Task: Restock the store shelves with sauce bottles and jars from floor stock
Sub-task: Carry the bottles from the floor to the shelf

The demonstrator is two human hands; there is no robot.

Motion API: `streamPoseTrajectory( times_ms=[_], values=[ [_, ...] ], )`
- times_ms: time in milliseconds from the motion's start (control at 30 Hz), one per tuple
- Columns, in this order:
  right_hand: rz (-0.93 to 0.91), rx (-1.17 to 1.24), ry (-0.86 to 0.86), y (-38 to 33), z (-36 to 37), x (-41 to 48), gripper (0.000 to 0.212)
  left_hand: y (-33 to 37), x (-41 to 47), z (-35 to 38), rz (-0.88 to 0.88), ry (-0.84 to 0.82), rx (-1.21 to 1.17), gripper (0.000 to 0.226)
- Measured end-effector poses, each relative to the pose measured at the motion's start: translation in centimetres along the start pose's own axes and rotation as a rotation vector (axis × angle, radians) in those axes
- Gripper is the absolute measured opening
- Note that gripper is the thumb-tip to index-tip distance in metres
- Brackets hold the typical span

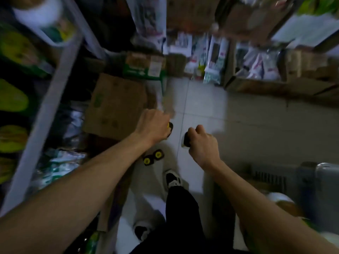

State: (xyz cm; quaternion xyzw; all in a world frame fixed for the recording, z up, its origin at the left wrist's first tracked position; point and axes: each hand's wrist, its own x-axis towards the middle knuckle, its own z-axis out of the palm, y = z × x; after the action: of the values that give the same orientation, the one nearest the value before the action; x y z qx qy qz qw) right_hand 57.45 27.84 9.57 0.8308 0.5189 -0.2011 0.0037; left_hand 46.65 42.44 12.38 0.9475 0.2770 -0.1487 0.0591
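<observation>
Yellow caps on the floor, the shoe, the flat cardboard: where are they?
yellow caps (147,160): head view, top of the nearer cap.
shoe (173,178): head view, its upper.
flat cardboard (117,105): head view, middle of its face.

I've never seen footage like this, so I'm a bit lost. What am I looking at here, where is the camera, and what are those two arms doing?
There is no machine here. A person wears one wide-angle camera on the head, so you look down along their own bare arms at the floor of a store aisle. The picture is dim and blurred.

Each of the hands grips a small dark thing, probably a bottle: the left bottle, with some yellow on it, in the left hand, and the right bottle in the right hand.

Below them, two yellow-capped bottles stand on the tiles near the person's shoe. A cardboard box lies to the left, beside the shelves.
</observation>
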Motion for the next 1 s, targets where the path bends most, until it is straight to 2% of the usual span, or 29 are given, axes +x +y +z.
streamPoseTrajectory(
  times_ms=[200,400,600,1000],
  values=[
    [0.063,0.06,-0.052,4.6,17.9,5.7,0.016,-0.9,7.5,19.4,-0.058,-0.053,-0.058,0.027],
    [0.089,0.1,-0.114,4.2,27.7,8.6,0.024,-2.5,9.6,29.8,-0.067,-0.073,-0.048,0.031],
    [0.079,0.151,-0.088,2.0,32.0,9.9,0.027,-3.9,9.3,34.3,-0.128,-0.083,-0.024,0.03],
    [0.046,0.179,-0.035,1.4,33.4,11.6,0.025,-4.7,9.3,36.7,-0.186,-0.098,-0.091,0.041]
  ],
)
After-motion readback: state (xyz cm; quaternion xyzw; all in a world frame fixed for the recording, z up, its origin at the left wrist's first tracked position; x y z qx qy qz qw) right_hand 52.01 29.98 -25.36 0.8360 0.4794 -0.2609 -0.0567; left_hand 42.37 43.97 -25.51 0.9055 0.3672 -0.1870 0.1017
